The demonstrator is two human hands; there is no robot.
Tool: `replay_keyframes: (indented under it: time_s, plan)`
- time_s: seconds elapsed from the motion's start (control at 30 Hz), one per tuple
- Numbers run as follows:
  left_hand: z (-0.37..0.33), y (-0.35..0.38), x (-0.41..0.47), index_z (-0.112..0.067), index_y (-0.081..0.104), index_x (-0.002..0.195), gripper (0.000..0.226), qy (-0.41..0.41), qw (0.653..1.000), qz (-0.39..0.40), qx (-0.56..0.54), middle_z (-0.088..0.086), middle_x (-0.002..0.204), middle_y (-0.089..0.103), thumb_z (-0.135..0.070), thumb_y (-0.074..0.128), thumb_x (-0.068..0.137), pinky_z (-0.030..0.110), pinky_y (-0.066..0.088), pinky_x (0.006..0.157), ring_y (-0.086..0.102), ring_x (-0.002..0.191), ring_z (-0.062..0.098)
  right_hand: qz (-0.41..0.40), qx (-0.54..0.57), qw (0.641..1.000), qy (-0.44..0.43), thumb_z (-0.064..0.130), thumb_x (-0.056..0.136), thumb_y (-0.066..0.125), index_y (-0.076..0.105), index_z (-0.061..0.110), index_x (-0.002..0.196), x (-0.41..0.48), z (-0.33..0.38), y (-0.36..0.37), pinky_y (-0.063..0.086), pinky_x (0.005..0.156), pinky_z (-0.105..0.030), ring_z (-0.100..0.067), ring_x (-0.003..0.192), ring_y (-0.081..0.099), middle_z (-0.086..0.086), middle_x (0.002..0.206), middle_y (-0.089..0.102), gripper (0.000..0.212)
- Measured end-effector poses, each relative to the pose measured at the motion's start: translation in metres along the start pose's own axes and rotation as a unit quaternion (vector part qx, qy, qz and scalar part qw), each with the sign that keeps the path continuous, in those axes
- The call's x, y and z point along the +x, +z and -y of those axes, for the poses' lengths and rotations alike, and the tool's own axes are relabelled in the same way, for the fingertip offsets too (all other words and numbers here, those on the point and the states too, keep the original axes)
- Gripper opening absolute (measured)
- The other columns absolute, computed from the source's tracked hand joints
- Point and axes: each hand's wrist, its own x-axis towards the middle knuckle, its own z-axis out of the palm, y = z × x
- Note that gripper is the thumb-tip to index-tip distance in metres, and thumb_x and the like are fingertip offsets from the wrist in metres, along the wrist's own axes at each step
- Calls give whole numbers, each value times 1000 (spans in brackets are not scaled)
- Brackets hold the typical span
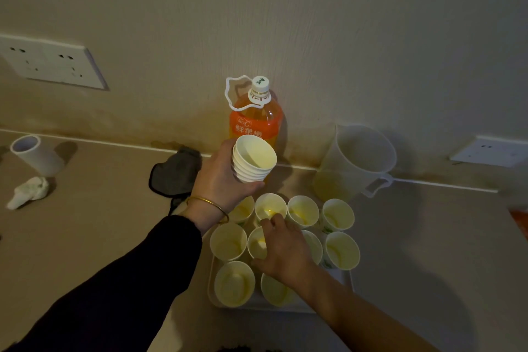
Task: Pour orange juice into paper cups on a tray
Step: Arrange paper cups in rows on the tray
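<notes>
Roughly ten paper cups (234,283) packed close on tray (213,294), on counter (100,237). Right hand (285,248) fingers (274,221) curl round middle cup (257,243); careless tug likely topples neighbours. Left hand (220,177) grips nested cup stack (253,158) above tray; slip would scatter it. Juice bottle (257,120) capped, upright by wall.

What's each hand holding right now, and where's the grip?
Left hand grips the stack of paper cups round its side wall, below the rims. Right hand sits over the cups on the tray; an actual grip cannot be told.
</notes>
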Motion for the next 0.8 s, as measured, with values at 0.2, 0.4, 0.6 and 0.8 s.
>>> replay_keyframes:
  time_s: [0.2, 0.4, 0.6, 0.8]
  plan:
    - [-2, 1, -1, -18, 46, 128, 80, 6, 1000, 3, -13, 1, 121, 61, -28, 86, 61, 24, 42, 80, 57, 110, 21, -156, 73, 983, 65, 33, 90, 50, 53, 13, 114, -2, -15, -53, 43, 84, -36, -26, 101, 54, -7, 116, 54, 31]
    - [-4, 15, -7, -26, 46, 126, 78, 43, 998, 48, 4, -4, 115, 63, -34, 86, 59, 30, 49, 80, 60, 104, 19, -233, 378, 895, 44, 45, 81, 62, 60, 16, 108, 4, -31, -117, 45, 76, -32, -13, 87, 56, 1, 100, 58, 39]
    - [-7, 24, -12, -33, 40, 133, 90, 70, 991, 89, 68, -5, 120, 61, -49, 79, 54, 36, 51, 81, 59, 105, 20, -105, 341, 934, -34, 59, 57, 71, 58, 26, 122, 4, -36, -120, 53, 85, -43, -11, 100, 60, 6, 114, 63, 74]
    - [-13, 25, -19, -30, 42, 134, 86, 98, 988, 98, 75, -3, 122, 60, -36, 84, 59, 32, 48, 80, 58, 108, 21, -117, 278, 953, -37, 47, 62, 79, 45, 27, 138, -2, -44, -113, 49, 93, -42, -16, 114, 53, 2, 132, 49, 86]
